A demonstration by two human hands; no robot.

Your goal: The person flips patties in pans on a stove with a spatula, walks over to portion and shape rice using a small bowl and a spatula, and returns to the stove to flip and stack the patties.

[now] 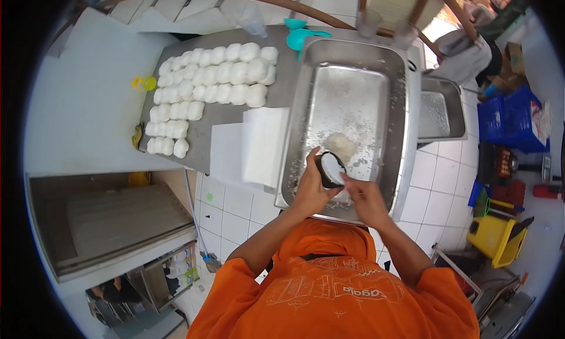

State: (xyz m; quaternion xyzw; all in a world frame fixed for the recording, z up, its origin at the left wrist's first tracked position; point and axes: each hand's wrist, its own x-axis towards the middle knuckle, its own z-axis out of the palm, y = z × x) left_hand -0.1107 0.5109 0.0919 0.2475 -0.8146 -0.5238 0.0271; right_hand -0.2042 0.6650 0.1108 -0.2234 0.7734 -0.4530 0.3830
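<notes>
Over the near end of a deep steel pan [393,127], my left hand [311,189] is wrapped round a dark oval mould [323,173]. Its face is filled by a white, finely textured oval [333,167]; I cannot make out what that is made of. The fingers of my right hand [366,199] are pinched together at the lower right edge of this white face. Just beyond the mould, a pale heap of what looks like rice [341,146] lies on the pan floor, with white grains scattered round it.
Rows of white rounded packs [223,74] cover the left of the steel table [226,113]. White paper sheets [265,144] lie beside the pan. Turquoise scoops [303,37] sit at its far left corner. A smaller steel pan [435,112] and blue crates [509,118] are on the right.
</notes>
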